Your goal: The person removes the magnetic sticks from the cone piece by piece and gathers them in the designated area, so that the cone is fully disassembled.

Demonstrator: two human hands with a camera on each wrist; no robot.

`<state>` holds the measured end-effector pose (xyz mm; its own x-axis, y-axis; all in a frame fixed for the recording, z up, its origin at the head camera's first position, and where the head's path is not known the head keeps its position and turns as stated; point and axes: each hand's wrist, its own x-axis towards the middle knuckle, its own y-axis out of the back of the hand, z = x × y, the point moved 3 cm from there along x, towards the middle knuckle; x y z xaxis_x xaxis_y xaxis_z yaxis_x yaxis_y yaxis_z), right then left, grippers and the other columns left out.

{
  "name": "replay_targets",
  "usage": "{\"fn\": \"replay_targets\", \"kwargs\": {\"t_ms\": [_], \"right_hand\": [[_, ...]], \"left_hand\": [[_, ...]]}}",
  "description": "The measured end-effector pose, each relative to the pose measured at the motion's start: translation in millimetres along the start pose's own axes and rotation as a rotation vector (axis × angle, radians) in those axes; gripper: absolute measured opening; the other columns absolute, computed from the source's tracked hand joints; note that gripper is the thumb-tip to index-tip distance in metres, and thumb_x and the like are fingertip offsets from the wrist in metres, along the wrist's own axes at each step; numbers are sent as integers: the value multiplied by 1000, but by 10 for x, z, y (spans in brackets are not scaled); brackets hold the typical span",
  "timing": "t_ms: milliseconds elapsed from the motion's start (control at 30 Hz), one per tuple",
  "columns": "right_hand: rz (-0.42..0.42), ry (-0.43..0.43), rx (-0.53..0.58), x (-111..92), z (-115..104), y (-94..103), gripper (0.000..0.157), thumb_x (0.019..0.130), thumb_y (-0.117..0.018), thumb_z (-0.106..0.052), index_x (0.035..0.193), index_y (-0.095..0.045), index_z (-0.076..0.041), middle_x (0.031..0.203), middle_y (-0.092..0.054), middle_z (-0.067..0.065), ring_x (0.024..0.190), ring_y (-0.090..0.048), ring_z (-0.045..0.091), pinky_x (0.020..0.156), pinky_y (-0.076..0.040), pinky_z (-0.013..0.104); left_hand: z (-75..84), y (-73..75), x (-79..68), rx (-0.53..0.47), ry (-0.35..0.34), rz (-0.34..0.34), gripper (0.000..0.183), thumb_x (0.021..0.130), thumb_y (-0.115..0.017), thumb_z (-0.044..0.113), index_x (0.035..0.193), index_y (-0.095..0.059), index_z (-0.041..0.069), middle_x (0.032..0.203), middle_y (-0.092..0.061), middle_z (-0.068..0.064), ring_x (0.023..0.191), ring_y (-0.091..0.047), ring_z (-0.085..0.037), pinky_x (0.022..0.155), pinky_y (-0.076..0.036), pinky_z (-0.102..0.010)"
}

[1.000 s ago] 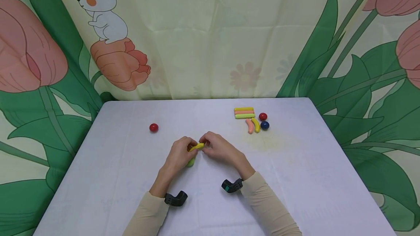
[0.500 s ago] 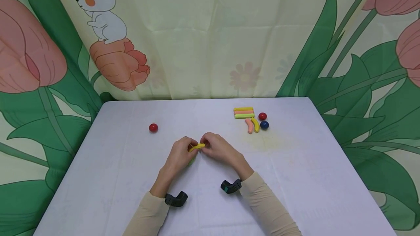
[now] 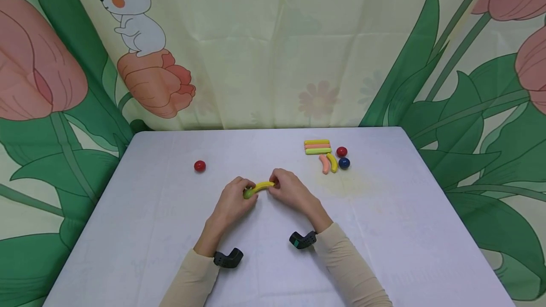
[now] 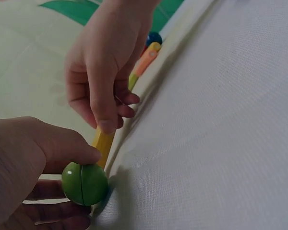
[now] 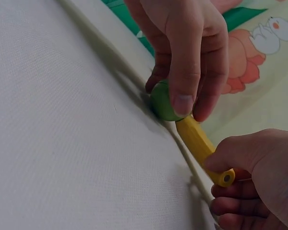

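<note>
Between the thumb and fingers of my left hand [image 3: 232, 200] is a green ball [image 4: 85, 184] with a dark seam line. My right hand [image 3: 295, 195] pinches the far end of a curved yellow stick [image 5: 197, 141], which has a small round grey spot on its end face. The stick's other end meets the green ball, as the right wrist view shows. Both hands hold the pieces low over the middle of the white table [image 3: 273, 259]. My left fingers hide part of the ball.
A lone red ball [image 3: 199, 166] lies at the left. At the back right are straight yellow, pink and light green sticks [image 3: 317, 146], a curved pink stick [image 3: 325, 164], a curved yellow stick [image 3: 332, 163], another red ball [image 3: 341, 151] and a dark blue ball [image 3: 344, 163].
The green ball has come up from below my left hand to the yellow stick's left end. My right hand has shifted slightly right, now at the stick's right end, and more of the stick shows.
</note>
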<state>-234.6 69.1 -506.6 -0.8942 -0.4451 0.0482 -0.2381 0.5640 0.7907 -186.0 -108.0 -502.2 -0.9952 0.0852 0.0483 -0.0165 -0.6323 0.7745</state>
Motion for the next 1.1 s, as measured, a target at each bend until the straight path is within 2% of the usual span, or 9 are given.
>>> {"fn": "replay_targets", "kwargs": {"t_ms": [300, 700, 1100], "right_hand": [[-2, -1, -13, 1, 18, 18, 12, 88, -71, -15, 96, -63, -10, 85, -60, 0, 75, -54, 12, 68, -48, 27], [-51, 34, -60, -2, -23, -41, 19, 92, -69, -23, 105, -71, -9, 89, -61, -1, 76, -53, 12, 70, -47, 27], [-43, 16, -61, -12, -35, -59, 16, 92, -68, -22, 99, -69, -8, 85, -58, -1, 72, -51, 12, 67, -46, 27]], "left_hand": [[-15, 3, 2, 16, 12, -10, 30, 86, -75, 16, 114, -69, 8, 112, -64, -8, 91, -59, -18, 82, -57, -33], [-25, 4, 5, 5, 2, 1, 31, 85, -75, 12, 114, -69, 4, 113, -65, -11, 92, -61, -20, 83, -59, -34], [-31, 9, 24, 27, 33, 8, 35, 86, -76, 14, 117, -68, 2, 110, -66, -12, 91, -62, -20, 84, -59, -34]]}}
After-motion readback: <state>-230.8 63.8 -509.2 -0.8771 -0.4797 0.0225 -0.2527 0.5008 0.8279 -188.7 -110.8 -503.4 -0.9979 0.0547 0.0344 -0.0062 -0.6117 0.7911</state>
